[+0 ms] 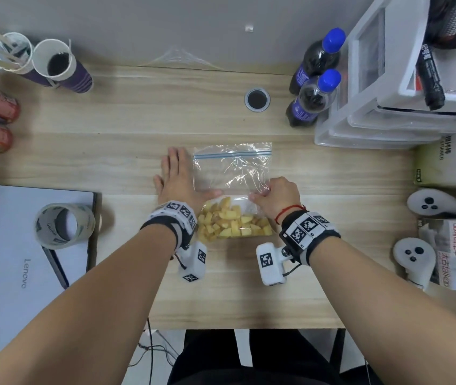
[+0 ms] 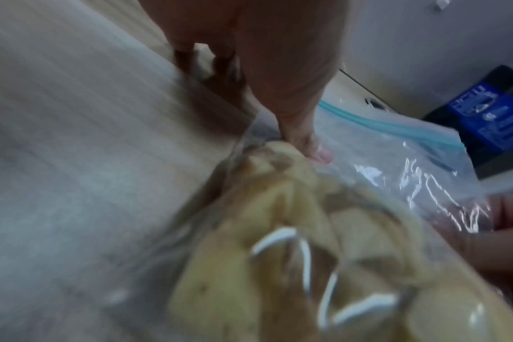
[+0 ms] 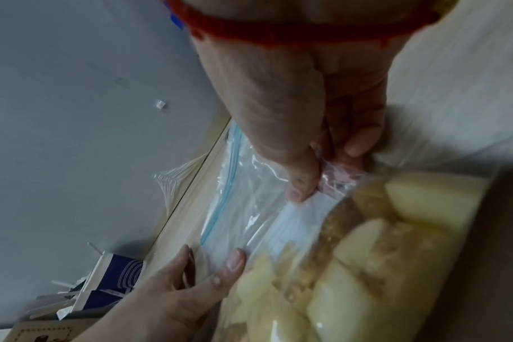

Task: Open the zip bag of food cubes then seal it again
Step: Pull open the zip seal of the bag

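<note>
A clear zip bag [image 1: 232,173] lies flat on the wooden desk [image 1: 110,151], its blue zip strip [image 1: 232,154] at the far end. Yellow food cubes [image 1: 232,220] fill its near end. My left hand [image 1: 176,176] lies flat on the desk at the bag's left edge, fingers straight, with the thumb [image 2: 302,136] pressing the plastic just above the cubes. My right hand [image 1: 274,195] pinches the plastic [image 3: 334,178] between thumb and curled fingers at the bag's right side, above the cubes [image 3: 366,254]. The strip [image 3: 220,196] runs straight.
Two dark soda bottles [image 1: 315,79] and stacked plastic drawers [image 1: 388,93] stand at the far right. A small dark cup [image 1: 257,99] sits behind the bag. Paper cups [image 1: 54,65] stand far left, with a tape roll [image 1: 64,225] on a laptop [image 1: 21,259] near left. Two controllers [image 1: 415,257] lie right.
</note>
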The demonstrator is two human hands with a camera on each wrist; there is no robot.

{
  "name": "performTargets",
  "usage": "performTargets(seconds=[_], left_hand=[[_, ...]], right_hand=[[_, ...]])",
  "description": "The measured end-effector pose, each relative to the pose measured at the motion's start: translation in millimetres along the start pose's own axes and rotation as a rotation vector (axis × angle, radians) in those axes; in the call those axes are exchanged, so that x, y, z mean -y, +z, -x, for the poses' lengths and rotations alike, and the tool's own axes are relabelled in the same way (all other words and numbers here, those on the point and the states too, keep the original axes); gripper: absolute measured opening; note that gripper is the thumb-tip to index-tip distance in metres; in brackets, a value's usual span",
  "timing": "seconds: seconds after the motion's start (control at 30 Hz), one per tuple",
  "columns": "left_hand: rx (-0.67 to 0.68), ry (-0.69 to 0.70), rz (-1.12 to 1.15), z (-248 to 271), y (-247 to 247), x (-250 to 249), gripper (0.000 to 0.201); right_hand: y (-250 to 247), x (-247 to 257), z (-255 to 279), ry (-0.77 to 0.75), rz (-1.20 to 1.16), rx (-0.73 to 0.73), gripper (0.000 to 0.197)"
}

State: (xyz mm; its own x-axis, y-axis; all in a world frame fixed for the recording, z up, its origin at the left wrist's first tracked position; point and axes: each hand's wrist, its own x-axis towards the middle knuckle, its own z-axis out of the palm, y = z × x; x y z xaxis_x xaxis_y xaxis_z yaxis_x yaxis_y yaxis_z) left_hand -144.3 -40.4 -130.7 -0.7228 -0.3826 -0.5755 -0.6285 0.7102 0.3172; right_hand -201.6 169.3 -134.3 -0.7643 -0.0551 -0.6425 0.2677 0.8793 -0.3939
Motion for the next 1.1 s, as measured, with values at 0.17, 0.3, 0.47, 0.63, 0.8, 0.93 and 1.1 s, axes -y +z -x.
performTargets(seconds=[0.17, 0.3, 0.47, 0.63, 0.8, 0.93, 1.1], left_hand=[[-0.179, -0.019, 0.004, 4.8, -5.4, -10.4, 0.113], [-0.122, -0.232, 0.253, 11.2, -4.5, -25.6, 0.08], [-0.033, -0.294, 0.269, 10.0, -9.6, -31.7, 0.075], [-0.124, -0.176, 0.199, 9.1, -8.1, -28.3, 0.069], [-0.078, 0.161, 0.041, 7.5, 8.2, -16.8, 0.035], [-0.025, 0.267, 0.037, 1.2, 8.3, -14.9, 0.038], [-0.024, 0.211, 0.111, -1.3, 0.7, -16.3, 0.032]], right_hand=[[-0.8, 2.3, -0.9, 0.01, 0.021, -0.02, 0.033], [-2.0, 8.0, 0.9, 0.01, 0.005, -0.023, 0.023], [-5.1, 22.7, 5.9, -0.189, 0.104, -0.362, 0.066], [-8.1, 55.8, 10.1, -0.385, -0.092, -0.046, 0.025], [3.6, 49.9, -9.6, -0.054, -0.615, 0.455, 0.016], [-3.1, 52.2, -26.4, -0.034, -0.842, 0.354, 0.023], [-6.9, 62.8, -34.9, -0.014, -0.919, 0.201, 0.027]])
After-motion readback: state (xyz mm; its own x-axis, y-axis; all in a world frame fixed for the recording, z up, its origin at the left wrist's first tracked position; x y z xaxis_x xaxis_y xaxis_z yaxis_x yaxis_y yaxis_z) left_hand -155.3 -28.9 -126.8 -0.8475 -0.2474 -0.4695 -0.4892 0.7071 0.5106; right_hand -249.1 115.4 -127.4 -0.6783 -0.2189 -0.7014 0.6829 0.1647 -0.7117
